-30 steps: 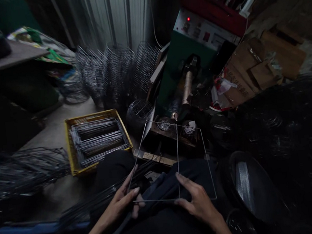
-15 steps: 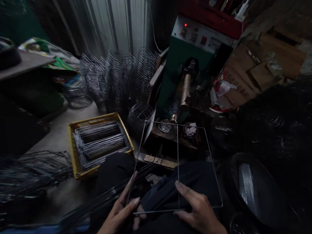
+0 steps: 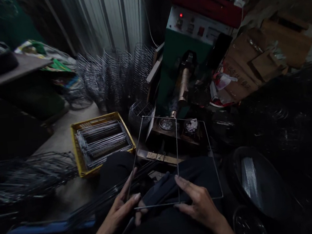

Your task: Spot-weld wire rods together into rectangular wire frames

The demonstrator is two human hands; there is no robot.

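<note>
I hold a thin rectangular wire frame [image 3: 177,155] with a middle bar over my lap. My left hand [image 3: 120,212] pinches its near left corner, index finger stretched along the left side wire. At the foot of the middle bar my right hand [image 3: 199,204] pinches the near edge. The frame's far edge reaches toward the green welding machine [image 3: 185,50] and its copper electrode arm [image 3: 182,85]. A bundle of straight dark wires [image 3: 103,200] lies across my left thigh.
A yellow crate [image 3: 78,155] of bent wire pieces sits on the floor to the left. Wire baskets [image 3: 118,74] stand stacked behind it. Loose wire parts [image 3: 25,177] pile at far left. Cardboard boxes [image 3: 253,65] sit right of the machine, dark round tubs [image 3: 255,184] at lower right.
The view has shifted slightly; the wire frame stays in both hands, tilted a little further toward the machine. Grips look unchanged.
</note>
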